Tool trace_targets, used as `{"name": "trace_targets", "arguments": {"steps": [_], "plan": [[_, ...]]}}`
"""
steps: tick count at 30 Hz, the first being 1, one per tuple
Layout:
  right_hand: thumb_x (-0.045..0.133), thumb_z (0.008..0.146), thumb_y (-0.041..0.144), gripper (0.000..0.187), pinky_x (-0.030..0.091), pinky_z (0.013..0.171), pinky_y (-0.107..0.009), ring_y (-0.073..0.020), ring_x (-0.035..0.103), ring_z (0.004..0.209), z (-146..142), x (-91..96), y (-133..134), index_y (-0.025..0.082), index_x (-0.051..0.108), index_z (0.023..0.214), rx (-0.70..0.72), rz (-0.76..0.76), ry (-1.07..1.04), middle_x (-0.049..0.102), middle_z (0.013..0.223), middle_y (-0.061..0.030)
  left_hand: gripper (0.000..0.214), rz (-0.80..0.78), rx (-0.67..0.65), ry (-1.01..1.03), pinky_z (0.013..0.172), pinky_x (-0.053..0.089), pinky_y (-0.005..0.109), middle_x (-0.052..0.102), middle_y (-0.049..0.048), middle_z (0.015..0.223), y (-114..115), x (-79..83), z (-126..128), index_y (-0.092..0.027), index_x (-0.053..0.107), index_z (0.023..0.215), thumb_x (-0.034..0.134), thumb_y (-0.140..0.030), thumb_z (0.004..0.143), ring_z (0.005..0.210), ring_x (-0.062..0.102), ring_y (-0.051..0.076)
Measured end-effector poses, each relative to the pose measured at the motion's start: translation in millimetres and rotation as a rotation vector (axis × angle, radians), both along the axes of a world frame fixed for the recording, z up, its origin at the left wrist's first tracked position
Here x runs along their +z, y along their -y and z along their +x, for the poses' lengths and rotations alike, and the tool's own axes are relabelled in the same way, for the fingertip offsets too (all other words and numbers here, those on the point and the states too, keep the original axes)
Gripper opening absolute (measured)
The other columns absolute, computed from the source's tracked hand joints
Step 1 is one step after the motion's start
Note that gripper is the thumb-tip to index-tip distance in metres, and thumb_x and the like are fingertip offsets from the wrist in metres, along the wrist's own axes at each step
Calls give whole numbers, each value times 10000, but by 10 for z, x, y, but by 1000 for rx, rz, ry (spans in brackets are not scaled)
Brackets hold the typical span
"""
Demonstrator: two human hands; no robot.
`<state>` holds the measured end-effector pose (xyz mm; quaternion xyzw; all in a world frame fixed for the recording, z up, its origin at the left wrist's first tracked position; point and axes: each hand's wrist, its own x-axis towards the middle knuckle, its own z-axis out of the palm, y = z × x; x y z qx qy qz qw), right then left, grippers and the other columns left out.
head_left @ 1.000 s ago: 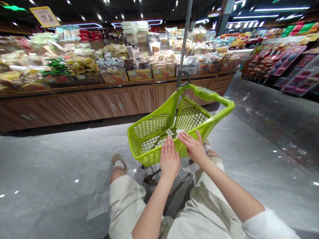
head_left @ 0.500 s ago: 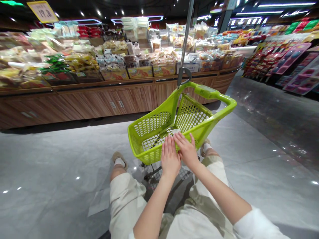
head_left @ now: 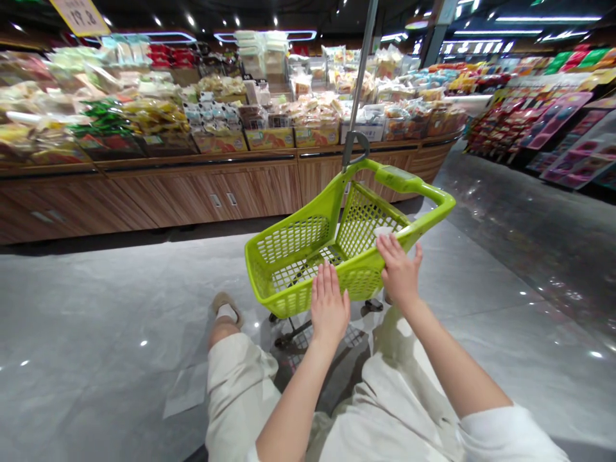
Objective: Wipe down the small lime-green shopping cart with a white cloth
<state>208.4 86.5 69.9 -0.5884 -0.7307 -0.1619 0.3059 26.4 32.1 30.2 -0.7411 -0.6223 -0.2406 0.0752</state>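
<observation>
A lime-green plastic shopping cart [head_left: 289, 247] with a lattice basket stands in front of me. My left hand [head_left: 330, 308] holds its near rim, fingers close together over the edge and thumb on the outer side. Farther right along the same rim is my right hand [head_left: 400, 269], its fingers pressing a small white wipe [head_left: 384, 231] against the green plastic. Most of the wipe is hidden beneath the fingertips. No goods show in the basket. The cart's handle [head_left: 440, 196] rises at the right.
A wooden display counter [head_left: 260, 186] full of packaged snacks runs behind the cart. A metal pole [head_left: 362, 70] rises at the cart's far side. Shelves of goods [head_left: 510, 119] stand at the right. My legs straddle the near side on a grey tiled floor [head_left: 110, 321].
My right hand has slid rightward along the rim with the white wipe, away from my left hand. My left hand stays in place. The cart has barely moved.
</observation>
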Motion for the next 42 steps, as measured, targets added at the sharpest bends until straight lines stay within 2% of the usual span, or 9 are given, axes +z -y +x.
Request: {"name": "trace_targets", "arguments": {"steps": [6, 13, 16, 23, 26, 29, 33, 36, 42], "plan": [[417, 769, 43, 691, 92, 1197, -506, -199, 391, 1411, -792, -218, 297, 224, 453, 1435, 292, -139, 12, 492, 1476, -76, 783, -18, -1, -39, 1229, 209, 443, 147, 150, 1631, -7, -8, -31, -50, 62, 1545, 466, -244, 903, 1517, 74, 252], [426, 756, 40, 692, -4, 1133, -675, -264, 421, 1388, 279, 111, -73, 319, 508, 1384, 1, 22, 16, 602, 1374, -30, 721, 8, -1, -27, 1216, 239, 443, 160, 139, 1631, -15, -8, -59, -77, 30, 1550, 387, -256, 950, 1512, 117, 246], [418, 778, 53, 646, 20, 1124, -683, -275, 426, 1384, 441, 173, -165, 292, 525, 1368, -97, 77, -36, 604, 1370, -52, 718, 8, 7, -18, 1219, 231, 440, 162, 141, 1630, -15, -15, -26, -71, 49, 1550, 391, -264, 949, 1513, 108, 252], [415, 745, 29, 697, 27, 1185, -573, -213, 399, 1406, -582, -131, 188, 241, 483, 1405, 186, -117, -14, 539, 1438, -64, 699, -9, 17, -50, 1230, 201, 432, 160, 148, 1630, -11, -20, 1, -35, 132, 1538, 413, -269, 942, 1515, 75, 255], [421, 747, 32, 713, 21, 1193, -555, -204, 387, 1413, -710, -155, 262, 243, 457, 1427, 361, -180, 18, 507, 1465, -66, 722, -15, 12, -63, 1230, 206, 439, 174, 134, 1630, -17, -14, -24, -61, 123, 1545, 440, -237, 919, 1514, 91, 255], [421, 727, 4, 746, 4, 1184, -579, -204, 399, 1406, -356, -41, 166, 251, 449, 1430, 348, -174, 80, 511, 1462, -57, 717, 2, 14, -48, 1221, 227, 447, 169, 133, 1631, -20, -6, -42, -80, 73, 1551, 406, -239, 936, 1513, 106, 249], [427, 776, 32, 639, 2, 1148, -646, -252, 387, 1413, 356, 172, -73, 277, 530, 1357, 51, -7, 65, 567, 1412, -38, 711, 13, 4, -38, 1216, 236, 441, 157, 143, 1631, -17, -12, -34, -74, 39, 1550, 383, -253, 954, 1513, 113, 248], [429, 793, 48, 600, 13, 1132, -670, -270, 382, 1413, 507, 214, -164, 263, 544, 1342, -96, 65, 16, 581, 1397, -52, 719, 11, 11, -44, 1223, 218, 443, 141, 146, 1632, -18, -21, -9, -51, 51, 1545, 397, -262, 952, 1516, 90, 253], [414, 736, 7, 686, 17, 1185, -569, -211, 372, 1422, -411, -75, 109, 211, 503, 1384, 120, -88, -2, 542, 1436, -62, 741, 7, 19, -51, 1226, 215, 445, 126, 155, 1632, -13, -14, 23, -38, 60, 1542, 424, -258, 935, 1517, 67, 257]]}}
